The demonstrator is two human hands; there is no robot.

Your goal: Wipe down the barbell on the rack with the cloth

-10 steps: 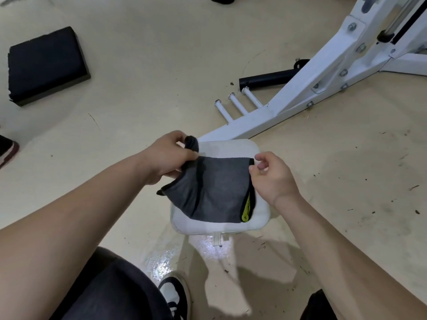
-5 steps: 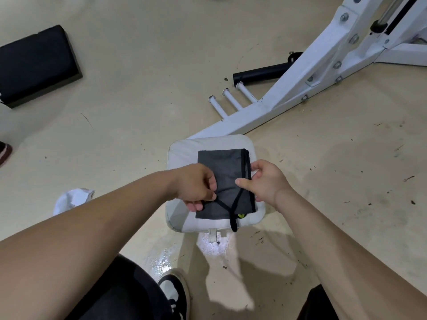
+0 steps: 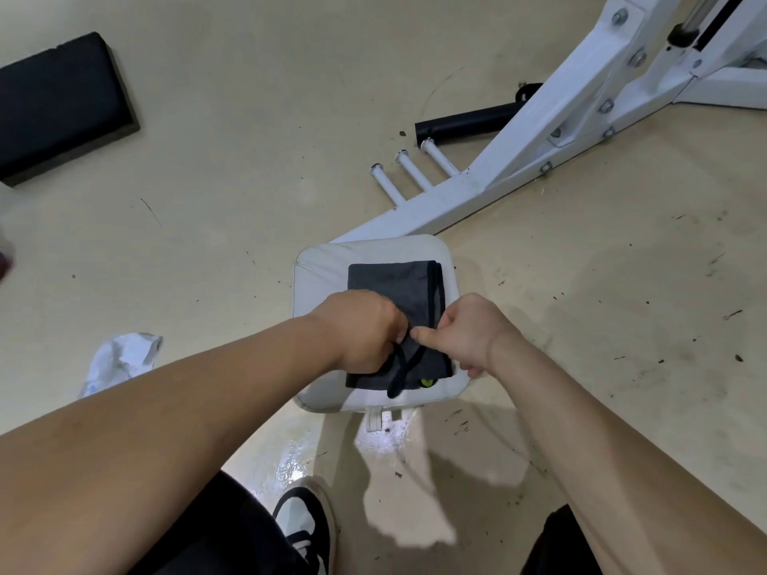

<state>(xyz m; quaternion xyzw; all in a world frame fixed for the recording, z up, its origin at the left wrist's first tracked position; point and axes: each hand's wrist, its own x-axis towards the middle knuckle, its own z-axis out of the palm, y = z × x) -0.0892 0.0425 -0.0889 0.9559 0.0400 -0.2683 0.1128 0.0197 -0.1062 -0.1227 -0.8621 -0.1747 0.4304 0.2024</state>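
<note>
Cloth (image 3: 394,292) went from hanging open to folded on the seat pad (image 3: 315,276), left hand (image 3: 361,329) and right hand (image 3: 465,334) both pinching it, so no wiping yet.

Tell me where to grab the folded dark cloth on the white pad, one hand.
Probably the right long edge of the cloth, where the folded layers stack thick. Come from the right, thumb on top, fingers under, keeping layers together. It lies flat on the white pad, so a top-down pinch likely lifts one layer. The right hand is there now.
</note>
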